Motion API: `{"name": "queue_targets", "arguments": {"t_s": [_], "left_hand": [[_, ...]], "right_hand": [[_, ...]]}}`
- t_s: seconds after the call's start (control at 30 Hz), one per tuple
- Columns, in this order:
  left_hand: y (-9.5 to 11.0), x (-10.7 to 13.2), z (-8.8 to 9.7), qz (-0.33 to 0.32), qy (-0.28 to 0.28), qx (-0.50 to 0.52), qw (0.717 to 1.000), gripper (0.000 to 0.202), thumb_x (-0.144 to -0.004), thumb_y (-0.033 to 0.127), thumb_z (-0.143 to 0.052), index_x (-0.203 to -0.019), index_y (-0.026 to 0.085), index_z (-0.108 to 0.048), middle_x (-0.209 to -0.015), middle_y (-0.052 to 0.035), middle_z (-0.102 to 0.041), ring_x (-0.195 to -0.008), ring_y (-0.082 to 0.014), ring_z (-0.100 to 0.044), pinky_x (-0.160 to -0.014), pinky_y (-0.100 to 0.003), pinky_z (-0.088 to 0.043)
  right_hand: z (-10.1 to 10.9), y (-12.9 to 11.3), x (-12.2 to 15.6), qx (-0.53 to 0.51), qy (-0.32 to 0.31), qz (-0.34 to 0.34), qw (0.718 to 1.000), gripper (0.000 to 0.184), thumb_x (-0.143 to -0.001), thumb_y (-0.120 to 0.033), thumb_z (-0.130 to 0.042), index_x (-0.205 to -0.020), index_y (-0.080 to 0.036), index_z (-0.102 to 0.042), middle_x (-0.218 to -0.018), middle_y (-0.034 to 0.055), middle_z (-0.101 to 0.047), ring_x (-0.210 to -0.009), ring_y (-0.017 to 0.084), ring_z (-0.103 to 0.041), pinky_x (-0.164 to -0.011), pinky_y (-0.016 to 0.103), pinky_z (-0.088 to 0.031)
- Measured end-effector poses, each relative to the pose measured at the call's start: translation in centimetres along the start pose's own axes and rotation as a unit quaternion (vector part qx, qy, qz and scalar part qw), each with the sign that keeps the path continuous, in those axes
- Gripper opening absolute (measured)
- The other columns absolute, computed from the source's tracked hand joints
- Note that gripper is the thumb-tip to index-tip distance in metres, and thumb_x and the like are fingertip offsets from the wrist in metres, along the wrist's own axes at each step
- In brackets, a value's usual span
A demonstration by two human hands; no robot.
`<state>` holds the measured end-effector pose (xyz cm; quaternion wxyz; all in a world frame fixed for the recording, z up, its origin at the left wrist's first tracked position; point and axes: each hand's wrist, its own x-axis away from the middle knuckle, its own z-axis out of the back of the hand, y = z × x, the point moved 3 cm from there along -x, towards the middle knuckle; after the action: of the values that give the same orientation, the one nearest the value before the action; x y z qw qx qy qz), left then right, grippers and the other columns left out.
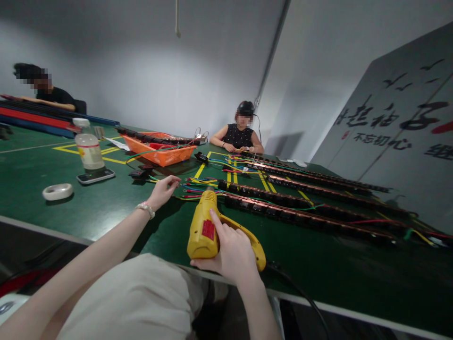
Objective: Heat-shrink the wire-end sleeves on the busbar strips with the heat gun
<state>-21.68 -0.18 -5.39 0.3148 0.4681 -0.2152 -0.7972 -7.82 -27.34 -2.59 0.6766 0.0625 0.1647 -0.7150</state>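
Yellow and bulky, the heat gun [203,231] sits at the near edge of the green counter [116,208], the right hand [235,252] wrapped around it, its nozzle covering some coloured wires [200,191]. The left hand [164,188] pinches nearly closed at their ends; whether it grips one, I cannot tell. Nearby are an orange basket [170,157], bottle [89,152], phone [97,176] and white ring [57,191]. The gun's red label [208,230] is unreadable; the wall panel [385,118] shows 不忘初心.

Your heat gun [202,231] is yellow with a red label [208,230]; beyond it, you see a green table [304,257] with yellow lines [200,170] and an orange basket [166,157].
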Motion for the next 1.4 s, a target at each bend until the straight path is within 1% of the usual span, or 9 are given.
{"name": "queue_targets", "arguments": {"t_s": [0.07, 0.27, 0.5, 0.67, 0.73, 0.83, 0.97, 1.13, 1.4], "left_hand": [[0.0, 0.0, 0.0, -0.002, 0.000, -0.003, 1.000, 0.031, -0.084, 0.041, -0.046, -0.096, 0.018, -0.064, -0.075, -0.0036, -0.066, -0.070, -0.0174, -0.060, -0.067, -0.028, -0.046], [0.1, 0.1, 0.0, 0.007, 0.002, -0.005, 1.000, 0.030, -0.083, 0.038, -0.046, -0.095, 0.017, -0.064, -0.073, -0.0026, -0.065, -0.066, -0.0162, -0.058, -0.062, -0.026, -0.044], [0.9, 0.2, 0.2, 0.033, 0.010, -0.012, 0.999, 0.036, -0.087, 0.041, -0.040, -0.096, 0.018, -0.065, -0.075, -0.0023, -0.066, -0.064, -0.0153, -0.056, -0.058, -0.024, -0.041], [1.0, 0.2, 0.2, 0.030, 0.008, 0.009, 0.999, 0.038, -0.089, 0.045, -0.038, -0.095, 0.018, -0.064, -0.077, -0.0029, -0.067, -0.076, -0.0182, -0.061, -0.070, -0.027, -0.045], [1.0, 0.2, 0.1, 0.027, 0.006, 0.016, 0.999, 0.039, -0.089, 0.045, -0.038, -0.095, 0.017, -0.064, -0.078, -0.0034, -0.067, -0.079, -0.0189, -0.062, -0.074, -0.028, -0.045], [1.1, 0.2, 0.1, 0.019, 0.002, 0.013, 1.000, 0.040, -0.089, 0.045, -0.037, -0.095, 0.016, -0.065, -0.078, -0.0041, -0.067, -0.078, -0.0193, -0.062, -0.074, -0.029, -0.046], [1.3, 0.2, 0.2, 0.022, -0.006, 0.002, 1.000, 0.042, -0.088, 0.045, -0.036, -0.094, 0.016, -0.066, -0.081, -0.0054, -0.068, -0.078, -0.0202, -0.063, -0.074, -0.030, -0.047], [1.0, 0.0, 0.2, 0.027, -0.018, -0.002, 0.999, 0.045, -0.087, 0.045, -0.036, -0.093, 0.014, -0.067, -0.094, -0.0086, -0.070, -0.086, -0.0213, -0.063, -0.082, -0.032, -0.048], [0.3, -0.1, -0.1, 0.012, -0.010, -0.015, 1.000, 0.041, -0.083, 0.044, -0.043, -0.094, 0.014, -0.068, -0.098, -0.0099, -0.071, -0.091, -0.0226, -0.063, -0.087, -0.035, -0.048]], "right_hand": [[0.1, 0.4, 0.2, 0.006, -0.003, -0.013, 1.000, 0.118, -0.056, -0.072, -0.069, -0.147, -0.018, -0.019, -0.100, 0.0086, -0.063, -0.089, 0.027, -0.060, -0.081, 0.040, -0.041], [0.1, 0.7, 0.4, 0.010, 0.002, -0.012, 1.000, 0.119, -0.055, -0.070, -0.071, -0.147, -0.017, -0.018, -0.100, 0.0085, -0.062, -0.089, 0.027, -0.060, -0.082, 0.040, -0.042], [-0.3, -0.3, -0.2, 0.013, 0.008, -0.010, 1.000, 0.119, -0.056, -0.072, -0.068, -0.147, -0.015, -0.016, -0.098, 0.0081, -0.062, -0.090, 0.027, -0.060, -0.084, 0.041, -0.042], [-1.2, -2.2, -1.3, 0.016, 0.010, 0.022, 1.000, 0.118, -0.060, -0.079, -0.059, -0.148, -0.013, -0.014, -0.095, 0.0089, -0.060, -0.086, 0.026, -0.059, -0.081, 0.041, -0.042], [-1.6, -3.0, -1.8, 0.015, 0.010, 0.032, 0.999, 0.120, -0.058, -0.080, -0.059, -0.148, -0.013, -0.015, -0.094, 0.0090, -0.060, -0.085, 0.026, -0.058, -0.081, 0.041, -0.042], [-2.0, -4.1, -2.5, 0.011, 0.016, 0.045, 0.999, 0.124, -0.055, -0.082, -0.059, -0.147, -0.012, -0.015, -0.093, 0.0092, -0.059, -0.083, 0.026, -0.057, -0.080, 0.041, -0.042], [-2.6, -5.3, -3.2, 0.010, 0.015, 0.062, 0.998, 0.119, -0.060, -0.080, -0.057, -0.147, -0.011, -0.015, -0.092, 0.0091, -0.058, -0.080, 0.025, -0.057, -0.079, 0.041, -0.042], [-2.7, -5.8, -3.4, 0.016, 0.015, 0.067, 0.998, 0.115, -0.064, -0.078, -0.055, -0.148, -0.011, -0.015, -0.091, 0.0085, -0.057, -0.078, 0.025, -0.056, -0.077, 0.040, -0.043], [-2.4, -5.8, -3.0, 0.018, 0.004, 0.074, 0.997, 0.110, -0.066, -0.078, -0.053, -0.147, -0.013, -0.018, -0.090, 0.0074, -0.058, -0.078, 0.025, -0.056, -0.076, 0.040, -0.042]]}}
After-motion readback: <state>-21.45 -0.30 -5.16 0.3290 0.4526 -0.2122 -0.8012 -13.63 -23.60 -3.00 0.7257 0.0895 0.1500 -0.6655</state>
